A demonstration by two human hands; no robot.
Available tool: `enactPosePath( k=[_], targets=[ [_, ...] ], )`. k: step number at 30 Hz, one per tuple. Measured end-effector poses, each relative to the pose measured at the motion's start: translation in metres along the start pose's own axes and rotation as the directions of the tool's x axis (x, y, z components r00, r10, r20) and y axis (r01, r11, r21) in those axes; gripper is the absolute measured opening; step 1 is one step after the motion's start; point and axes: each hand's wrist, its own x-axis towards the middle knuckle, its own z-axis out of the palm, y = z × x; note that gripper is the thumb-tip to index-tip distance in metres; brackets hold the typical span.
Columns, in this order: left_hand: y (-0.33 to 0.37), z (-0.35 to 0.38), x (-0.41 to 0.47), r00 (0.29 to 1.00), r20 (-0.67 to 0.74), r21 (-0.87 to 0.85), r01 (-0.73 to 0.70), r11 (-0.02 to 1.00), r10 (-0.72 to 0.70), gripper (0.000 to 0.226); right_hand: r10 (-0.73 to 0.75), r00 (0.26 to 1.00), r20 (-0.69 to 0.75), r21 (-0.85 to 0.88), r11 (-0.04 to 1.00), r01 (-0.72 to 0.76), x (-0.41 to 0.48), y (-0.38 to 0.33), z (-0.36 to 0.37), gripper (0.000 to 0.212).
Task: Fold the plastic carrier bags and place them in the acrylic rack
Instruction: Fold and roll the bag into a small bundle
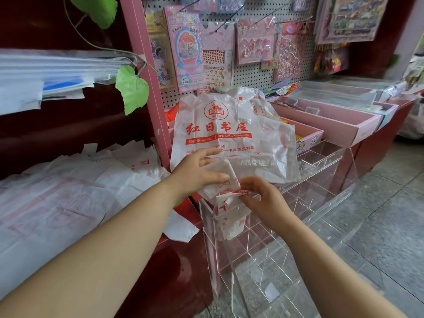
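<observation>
A folded white carrier bag (pixel 220 177) with red print sits between my hands above the clear acrylic rack (pixel 321 198). My left hand (pixel 197 173) holds the folded bag from the left, thumb across its edge. My right hand (pixel 261 198) pinches the bag's lower red-printed corner at the top of the rack's front-left compartment. Folded bags (pixel 231 223) stand inside that compartment. A large unfolded white bag (pixel 229 134) with red characters lies spread over the rack's back, behind my hands.
A heap of flat white bags (pixel 68 198) covers the red shelf to the left. Pink trays (pixel 332 120) line the counter to the right, under a pegboard (pixel 243 72) of stickers. Green leaves (pixel 132 88) hang at left. Grey tiled floor (pixel 378 226) lies to the right.
</observation>
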Motion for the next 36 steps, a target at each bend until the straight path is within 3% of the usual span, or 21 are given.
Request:
enactPosePath(
  k=[4,6,9,12,20,27,31,36],
  targets=[
    [-0.022,0.002,-0.012,0.999,-0.031,-0.433,0.026,0.901,-0.044,0.051,0.006,1.000,-0.019,-0.002,1.000,-0.006,-0.001,-0.001,0.000,0.037],
    [-0.030,0.001,-0.015,0.998,-0.055,-0.496,0.007,0.868,-0.040,0.057,0.015,0.999,-0.033,0.007,1.000,-0.014,-0.001,0.000,0.001,0.036],
    [-0.035,0.006,-0.019,1.000,0.001,-0.283,-0.015,0.959,0.016,0.064,0.030,0.998,-0.055,0.024,0.999,-0.029,0.000,0.002,0.002,0.033],
    [-0.038,0.010,-0.023,0.997,0.061,-0.128,-0.028,0.991,0.036,0.034,0.038,0.997,-0.071,0.051,0.998,-0.034,0.000,0.002,0.003,0.032],
    [-0.016,0.006,-0.014,0.991,-0.135,0.035,-0.008,0.999,0.012,0.001,-0.001,1.000,-0.022,0.020,1.000,0.001,-0.002,0.001,0.002,0.030],
    [-0.007,0.011,0.002,0.995,-0.097,0.213,0.055,0.976,-0.035,0.026,0.008,1.000,-0.021,-0.013,1.000,-0.008,0.000,0.004,0.000,0.027],
    [-0.019,0.018,0.000,0.989,0.048,0.249,0.124,0.960,-0.140,0.035,0.019,1.000,-0.020,-0.140,0.990,-0.021,0.002,0.006,0.000,0.030],
    [-0.022,0.018,-0.004,0.973,0.166,0.328,0.100,0.939,-0.162,0.045,0.005,1.000,-0.025,-0.184,0.983,-0.009,0.003,0.007,0.003,0.038]
  ],
)
